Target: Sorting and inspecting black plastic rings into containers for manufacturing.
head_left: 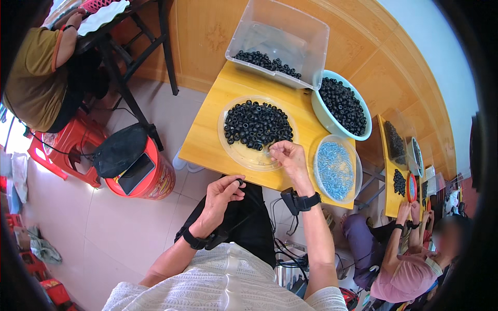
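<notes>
Left hand (pixel 220 199) pinches one black ring (pixel 239 182) in its fingers; right hand (pixel 288 158), fingers curled and empty, reaches the clear plate (pixel 244 155) of rings; picking singly suits.

A flat, dark rectangular phone or tablet (pixel 136 173) lies tilted on top of the red round drum-shaped stool (pixel 150 179), to the left of the yellow wooden surface (pixel 210 132). Its screen is dark and faces up. A black fabric bag (pixel 118 150) rests just beside it, touching.
</notes>
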`<state>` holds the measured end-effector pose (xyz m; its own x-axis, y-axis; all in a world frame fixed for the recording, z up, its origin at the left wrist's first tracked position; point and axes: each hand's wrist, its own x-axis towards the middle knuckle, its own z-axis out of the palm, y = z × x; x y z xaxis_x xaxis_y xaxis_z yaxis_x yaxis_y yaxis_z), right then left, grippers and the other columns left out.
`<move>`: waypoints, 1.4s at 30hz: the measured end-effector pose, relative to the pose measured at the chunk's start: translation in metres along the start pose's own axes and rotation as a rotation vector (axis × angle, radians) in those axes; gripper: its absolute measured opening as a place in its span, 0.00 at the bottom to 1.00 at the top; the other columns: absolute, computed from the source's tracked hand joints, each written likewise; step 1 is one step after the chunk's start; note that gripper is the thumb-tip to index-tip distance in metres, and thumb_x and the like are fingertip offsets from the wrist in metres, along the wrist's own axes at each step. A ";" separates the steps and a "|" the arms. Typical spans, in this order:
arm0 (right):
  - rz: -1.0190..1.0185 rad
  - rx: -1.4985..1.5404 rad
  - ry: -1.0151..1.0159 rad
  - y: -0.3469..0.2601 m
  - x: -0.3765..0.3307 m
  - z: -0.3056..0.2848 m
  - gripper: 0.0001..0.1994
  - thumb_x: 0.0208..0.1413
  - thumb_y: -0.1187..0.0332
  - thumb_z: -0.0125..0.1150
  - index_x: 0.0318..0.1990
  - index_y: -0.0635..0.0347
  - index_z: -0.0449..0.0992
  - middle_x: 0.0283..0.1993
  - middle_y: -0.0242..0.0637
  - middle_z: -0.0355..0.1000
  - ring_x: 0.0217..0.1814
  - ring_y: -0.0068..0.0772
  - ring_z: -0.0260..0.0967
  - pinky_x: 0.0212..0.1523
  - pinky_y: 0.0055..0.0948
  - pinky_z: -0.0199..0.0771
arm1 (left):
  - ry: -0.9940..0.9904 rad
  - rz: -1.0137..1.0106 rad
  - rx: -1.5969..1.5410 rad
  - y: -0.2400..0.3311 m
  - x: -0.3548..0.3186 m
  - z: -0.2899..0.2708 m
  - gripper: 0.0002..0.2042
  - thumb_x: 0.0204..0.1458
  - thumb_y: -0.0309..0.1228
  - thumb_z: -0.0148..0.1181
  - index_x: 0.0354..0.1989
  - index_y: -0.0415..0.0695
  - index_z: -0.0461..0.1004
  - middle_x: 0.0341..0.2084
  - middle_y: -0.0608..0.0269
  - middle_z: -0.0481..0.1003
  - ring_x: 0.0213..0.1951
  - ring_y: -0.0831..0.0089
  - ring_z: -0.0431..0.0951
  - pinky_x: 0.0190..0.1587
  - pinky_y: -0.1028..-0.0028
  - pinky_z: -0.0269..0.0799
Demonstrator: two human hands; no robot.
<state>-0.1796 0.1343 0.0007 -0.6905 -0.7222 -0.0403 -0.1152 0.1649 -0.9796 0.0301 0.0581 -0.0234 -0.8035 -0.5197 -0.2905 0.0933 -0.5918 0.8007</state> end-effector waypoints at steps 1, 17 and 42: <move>0.000 0.000 -0.001 0.000 0.000 0.002 0.03 0.45 0.79 0.59 0.29 0.65 0.76 0.21 0.28 0.69 0.22 0.15 0.64 0.25 0.16 0.64 | 0.001 0.000 -0.004 0.000 0.000 0.000 0.11 0.56 0.28 0.49 0.45 0.39 0.72 0.33 0.62 0.74 0.29 0.81 0.74 0.36 0.80 0.72; -0.105 -0.093 -0.217 -0.029 -0.053 0.046 0.09 0.46 0.80 0.59 0.38 0.65 0.74 0.30 0.33 0.73 0.33 0.20 0.69 0.34 0.20 0.69 | -0.061 -0.073 -0.173 0.013 0.000 -0.008 0.10 0.54 0.23 0.47 0.41 0.36 0.72 0.31 0.60 0.74 0.30 0.75 0.76 0.36 0.78 0.74; -0.206 -0.221 -0.371 -0.032 -0.075 0.039 0.12 0.42 0.79 0.64 0.38 0.64 0.75 0.31 0.36 0.69 0.32 0.26 0.71 0.33 0.22 0.73 | -0.136 -0.289 0.010 0.023 -0.005 -0.010 0.06 0.50 0.28 0.56 0.27 0.39 0.75 0.15 0.74 0.66 0.18 0.86 0.60 0.21 0.84 0.52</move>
<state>-0.0963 0.1573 0.0271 -0.3405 -0.9393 0.0434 -0.3995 0.1027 -0.9109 0.0422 0.0406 -0.0087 -0.8672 -0.2431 -0.4345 -0.1556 -0.6966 0.7004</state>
